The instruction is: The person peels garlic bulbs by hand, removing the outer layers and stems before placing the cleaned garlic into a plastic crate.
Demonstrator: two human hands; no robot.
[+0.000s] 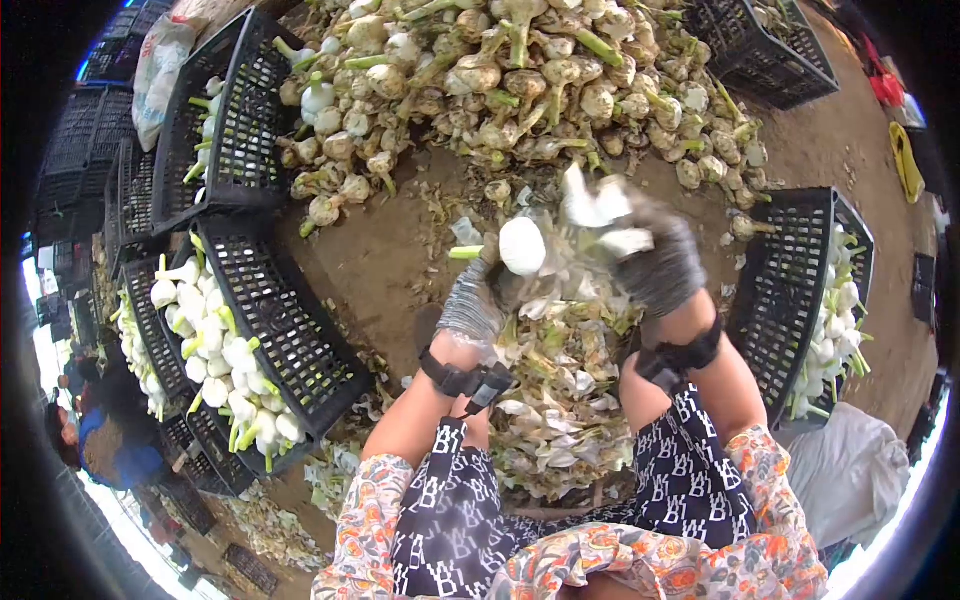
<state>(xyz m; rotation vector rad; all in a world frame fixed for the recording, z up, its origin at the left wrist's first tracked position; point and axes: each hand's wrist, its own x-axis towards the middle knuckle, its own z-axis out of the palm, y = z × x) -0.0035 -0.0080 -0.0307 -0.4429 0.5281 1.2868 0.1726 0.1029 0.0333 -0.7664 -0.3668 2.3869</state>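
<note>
My left hand (478,300), in a grey work glove, is closed around a clean white garlic bulb (522,246). Its cut green stem (465,253) points left, past the fingers. Just to the right is my gloved right hand (655,262), smeared by motion so that its fingers do not show clearly. White papery pieces of garlic skin (596,205) overlap that hand and blur in the air beside it. Below both hands, between my knees, lies a heap of stripped garlic skins (560,410).
A large pile of unpeeled garlic (520,80) covers the ground ahead. Black crates of white bulbs stand at left (275,320) and right (785,290). Another black crate (765,50) is at the back right. A white sack (845,470) lies near my right side. Another person (115,440) is at far left.
</note>
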